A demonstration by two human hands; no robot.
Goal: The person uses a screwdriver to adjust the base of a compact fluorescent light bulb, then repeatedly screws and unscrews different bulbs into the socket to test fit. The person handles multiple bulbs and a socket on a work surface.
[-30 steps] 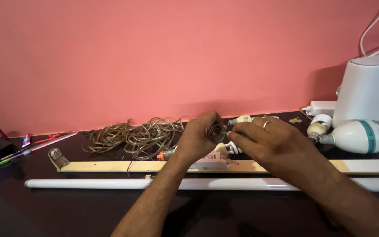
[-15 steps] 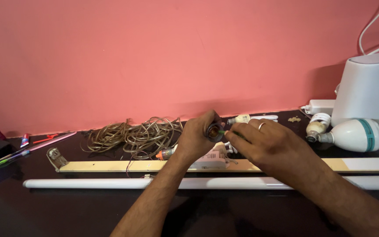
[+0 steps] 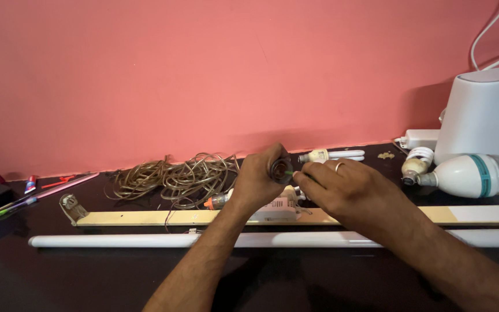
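Note:
My left hand (image 3: 259, 182) is closed around a small round lamp holder (image 3: 281, 169), its open end turned toward my right hand. My right hand (image 3: 342, 188), with a ring on one finger, pinches something thin and green at the holder's mouth; what it is I cannot make out. Both hands hover above a long cream tube-light fitting (image 3: 163, 217) lying on the dark table, over its white ballast block (image 3: 275, 210). A white fluorescent tube (image 3: 122, 240) lies parallel in front of the fitting.
A tangled coil of brownish wire (image 3: 174, 176) lies behind the fitting. At right stand a white appliance (image 3: 483, 112), a large white bulb with a teal band (image 3: 469, 175), a spiral bulb (image 3: 418, 160) and a white adapter (image 3: 420, 137). Pens and small tools (image 3: 12, 199) sit at far left.
Both hands stay together over the fitting and have shifted slightly; my right fingers have closed in on the holder's mouth. The view has drifted a little.

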